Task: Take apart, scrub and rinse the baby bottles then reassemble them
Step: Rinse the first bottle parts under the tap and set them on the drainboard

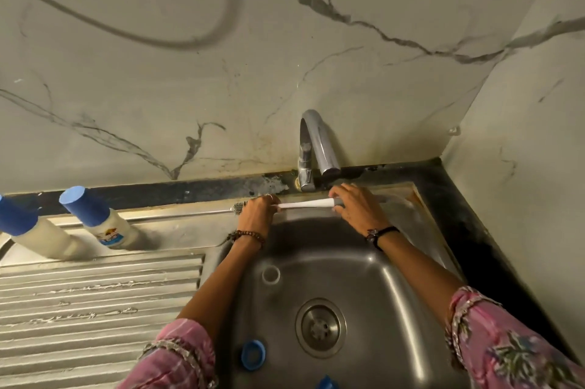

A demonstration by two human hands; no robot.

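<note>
Two baby bottles (107,227) and (34,230) stand capped on the drainboard (95,300), well left of the basin; milky white through the walls, whether residue or the plastic itself I cannot tell. Both appear assembled, so I judge most of the scrubbing still ahead.

Bottle brush (304,205) lies along the back rim of the sink (395,287). My left hand (258,209) grips it near the bristles, fingers curled round; my right hand (356,209) curls over the handle end.

In the basin: blue ring (252,353), a second blue piece (327,384) at the frame edge. Tap (316,148): no stream visible.
</note>
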